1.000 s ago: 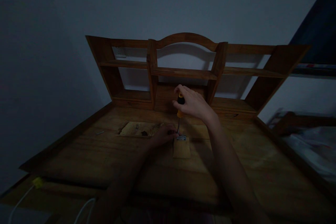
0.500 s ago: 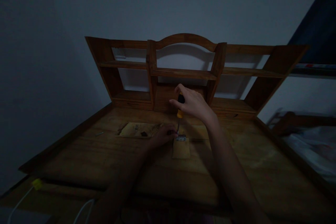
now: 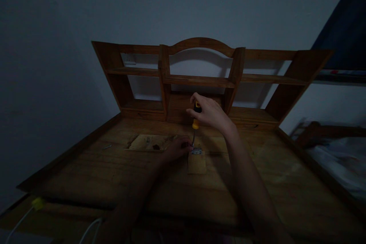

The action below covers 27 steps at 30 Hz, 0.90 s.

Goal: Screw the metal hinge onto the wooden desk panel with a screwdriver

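Observation:
My right hand (image 3: 210,113) grips the black and yellow handle of a screwdriver (image 3: 195,122) that stands nearly upright. Its tip rests on a small metal hinge (image 3: 196,151) at the far edge of a small light wooden flap (image 3: 197,162) lying on the wooden desk (image 3: 114,171). My left hand (image 3: 177,148) lies on the desk just left of the hinge, its fingertips touching the screwdriver's tip area. Dim light hides what the fingers pinch.
A wooden shelf unit (image 3: 200,80) with an arched top stands at the back of the desk against the wall. A rectangular recess (image 3: 148,142) lies left of my left hand. White cables and a yellow plug (image 3: 36,204) sit at the near left. A bed (image 3: 340,164) is at right.
The view shifted slightly. My right hand turned a little on the screwdriver handle; both hands stay at the hinge.

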Each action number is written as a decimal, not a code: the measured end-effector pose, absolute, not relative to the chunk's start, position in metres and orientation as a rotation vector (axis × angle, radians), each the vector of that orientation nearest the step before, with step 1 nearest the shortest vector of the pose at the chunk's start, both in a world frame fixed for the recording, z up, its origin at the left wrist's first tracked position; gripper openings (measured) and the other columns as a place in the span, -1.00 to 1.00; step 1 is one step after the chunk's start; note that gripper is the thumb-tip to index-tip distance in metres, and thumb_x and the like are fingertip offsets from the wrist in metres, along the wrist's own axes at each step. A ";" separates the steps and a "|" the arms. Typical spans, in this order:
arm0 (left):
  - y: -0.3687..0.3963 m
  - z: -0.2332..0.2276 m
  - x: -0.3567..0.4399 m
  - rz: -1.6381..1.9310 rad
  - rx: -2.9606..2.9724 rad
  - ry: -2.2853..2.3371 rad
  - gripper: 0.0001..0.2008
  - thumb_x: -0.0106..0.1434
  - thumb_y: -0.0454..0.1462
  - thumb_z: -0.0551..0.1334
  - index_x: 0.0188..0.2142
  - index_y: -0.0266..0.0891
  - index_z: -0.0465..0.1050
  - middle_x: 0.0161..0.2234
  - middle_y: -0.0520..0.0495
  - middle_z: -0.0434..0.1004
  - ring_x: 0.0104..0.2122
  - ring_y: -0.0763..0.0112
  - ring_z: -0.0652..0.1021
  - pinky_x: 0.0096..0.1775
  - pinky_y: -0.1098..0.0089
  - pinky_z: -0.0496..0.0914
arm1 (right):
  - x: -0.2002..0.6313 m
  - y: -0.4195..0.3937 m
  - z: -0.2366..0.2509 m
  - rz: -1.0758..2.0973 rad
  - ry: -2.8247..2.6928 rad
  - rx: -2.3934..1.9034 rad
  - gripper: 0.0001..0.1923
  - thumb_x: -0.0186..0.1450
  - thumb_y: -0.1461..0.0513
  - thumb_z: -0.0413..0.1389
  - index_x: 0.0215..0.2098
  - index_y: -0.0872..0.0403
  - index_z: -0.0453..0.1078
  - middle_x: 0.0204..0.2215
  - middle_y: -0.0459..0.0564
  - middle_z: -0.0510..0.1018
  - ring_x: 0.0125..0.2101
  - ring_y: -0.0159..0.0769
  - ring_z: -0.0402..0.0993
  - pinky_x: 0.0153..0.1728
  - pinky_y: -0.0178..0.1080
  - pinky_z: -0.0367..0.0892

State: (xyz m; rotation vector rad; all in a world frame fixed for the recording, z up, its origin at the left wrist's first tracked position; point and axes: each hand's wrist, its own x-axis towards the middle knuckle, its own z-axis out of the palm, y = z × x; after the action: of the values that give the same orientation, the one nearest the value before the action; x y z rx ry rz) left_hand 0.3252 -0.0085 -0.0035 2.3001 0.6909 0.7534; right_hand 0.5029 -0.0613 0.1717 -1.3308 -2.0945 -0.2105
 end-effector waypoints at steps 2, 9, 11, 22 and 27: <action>-0.007 -0.005 0.325 0.760 2.301 0.684 -0.87 0.26 -0.21 0.26 -0.29 -0.24 0.50 -0.30 0.01 0.50 -0.28 0.38 0.48 -0.21 0.42 0.33 | 0.503 -0.061 0.172 -0.209 -2.111 -1.298 -0.78 0.23 0.19 0.02 -0.14 -0.01 0.18 -0.18 -0.02 0.44 -0.23 -0.19 0.39 -0.20 -0.17 0.22; -0.008 -0.004 0.325 0.773 2.317 0.669 -0.87 0.28 -0.22 0.24 -0.29 -0.24 0.47 -0.32 0.01 0.48 -0.30 0.39 0.46 -0.23 0.43 0.31 | 0.500 -0.060 0.171 -0.134 -2.105 -1.282 -0.73 0.20 0.18 0.04 -0.13 -0.01 0.15 -0.15 -0.01 0.41 -0.21 -0.18 0.38 -0.17 -0.15 0.23; -0.009 -0.003 0.325 0.781 2.333 0.668 -0.87 0.28 -0.22 0.24 -0.32 -0.25 0.46 -0.34 0.02 0.47 -0.31 0.39 0.45 -0.24 0.43 0.30 | 0.500 -0.059 0.169 -0.154 -2.095 -1.294 -0.77 0.25 0.13 0.03 -0.15 -0.01 0.16 -0.18 -0.02 0.43 -0.22 -0.18 0.38 -0.18 -0.15 0.23; -0.005 -0.010 0.325 0.799 2.325 0.683 -0.87 0.27 -0.21 0.23 -0.31 -0.24 0.46 -0.34 0.02 0.47 -0.30 0.38 0.45 -0.21 0.41 0.30 | 0.499 -0.061 0.170 -0.151 -2.119 -1.277 -0.76 0.23 0.16 0.06 -0.15 -0.01 0.16 -0.17 -0.01 0.40 -0.23 -0.18 0.37 -0.19 -0.15 0.24; -0.006 -0.009 0.325 0.830 2.316 0.637 -0.88 0.28 -0.22 0.24 -0.29 -0.23 0.47 -0.30 0.02 0.48 -0.28 0.39 0.46 -0.20 0.41 0.31 | 0.499 -0.058 0.168 -0.176 -2.081 -1.225 -0.73 0.28 0.08 0.06 -0.13 -0.03 0.14 -0.16 -0.01 0.43 -0.22 -0.18 0.38 -0.21 -0.16 0.25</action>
State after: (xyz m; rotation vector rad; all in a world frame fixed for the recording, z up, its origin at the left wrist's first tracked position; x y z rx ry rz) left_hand 0.3250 -0.0058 -0.0086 2.3162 0.6372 0.8298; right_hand 0.4986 -0.0578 0.1684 -1.2251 -2.0809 -0.1762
